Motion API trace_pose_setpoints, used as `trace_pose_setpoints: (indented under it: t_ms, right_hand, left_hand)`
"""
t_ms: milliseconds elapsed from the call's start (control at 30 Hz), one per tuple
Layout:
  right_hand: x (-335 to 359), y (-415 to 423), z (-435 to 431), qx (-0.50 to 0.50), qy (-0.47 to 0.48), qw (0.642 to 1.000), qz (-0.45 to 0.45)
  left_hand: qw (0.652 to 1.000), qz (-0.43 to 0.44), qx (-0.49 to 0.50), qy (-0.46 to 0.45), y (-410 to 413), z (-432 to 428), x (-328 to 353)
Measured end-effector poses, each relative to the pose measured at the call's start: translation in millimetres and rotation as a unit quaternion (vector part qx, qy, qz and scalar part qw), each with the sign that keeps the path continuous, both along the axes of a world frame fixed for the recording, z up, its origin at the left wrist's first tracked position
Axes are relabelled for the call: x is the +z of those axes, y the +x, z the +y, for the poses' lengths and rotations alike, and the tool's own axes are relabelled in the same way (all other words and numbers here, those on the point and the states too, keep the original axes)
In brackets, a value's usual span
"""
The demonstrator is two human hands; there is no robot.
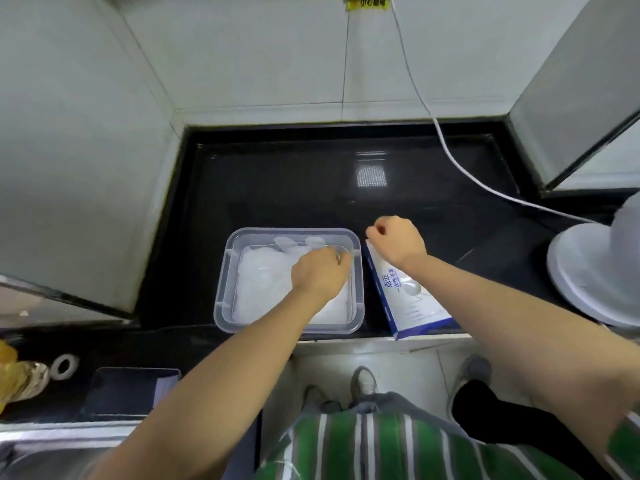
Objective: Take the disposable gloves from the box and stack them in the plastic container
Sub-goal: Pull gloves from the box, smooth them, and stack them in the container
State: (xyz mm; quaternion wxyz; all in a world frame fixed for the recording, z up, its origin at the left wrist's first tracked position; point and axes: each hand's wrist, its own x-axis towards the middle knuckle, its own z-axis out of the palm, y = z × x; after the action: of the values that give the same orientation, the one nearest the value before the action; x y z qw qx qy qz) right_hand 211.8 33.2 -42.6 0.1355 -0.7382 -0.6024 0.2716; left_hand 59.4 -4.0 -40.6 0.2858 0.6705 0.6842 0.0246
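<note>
A clear, round-cornered plastic container [221,289] sits on the glossy black counter [311,185], holding a flat stack of thin, translucent white gloves [263,278]. The left hand [320,271] reaches into it, fingers curled together and pinching the top of the gloves. Just beside it lies the blue-and-white cardboard box [408,299]. The right hand [398,240] is curled at its far end; I cannot tell whether it holds anything.

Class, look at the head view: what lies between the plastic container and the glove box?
Only a narrow strip of bare black countertop separates the plastic container from the glove box, seen in the head view.
</note>
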Motion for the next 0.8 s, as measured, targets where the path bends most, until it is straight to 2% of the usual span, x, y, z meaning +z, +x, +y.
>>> trace_pose_setpoints:
  t_ms: [100,167,267,467,567,667,733,800]
  right_hand:
    - [-23,41,-20,0.024,-0.138,0.983,-0.116]
    - [-38,52,-31,0.083,-0.175,0.966,-0.169]
    - [-55,55,-40,0.134,-0.164,0.954,-0.21]
    - [-63,51,-44,0.135,-0.106,0.946,-0.275]
    - [-65,54,-47,0.126,-0.084,0.956,-0.251]
    - [-64,58,-41,0.096,-0.064,0.979,-0.168]
    - [-61,63,-36,0.074,-0.039,0.991,-0.102]
    - [-54,65,-35,0.081,-0.031,0.992,-0.09]
  left_hand:
    - [1.0,-0.022,0.012,0.005,18,-4,-8]
    - [1.0,-0.012,0.017,0.016,24,-7,-12]
    - [0.999,-0.008,0.03,0.032,28,-9,-13]
    - [0.998,-0.003,0.041,0.039,30,-12,-11]
    - [0.998,-0.007,0.055,0.039,32,-13,-10]
    - [0.993,-0.027,0.07,0.088,37,-13,-6]
    - [0.989,-0.045,0.031,0.139,44,-11,0]
    - [0.984,-0.028,-0.064,0.163,56,-8,7]
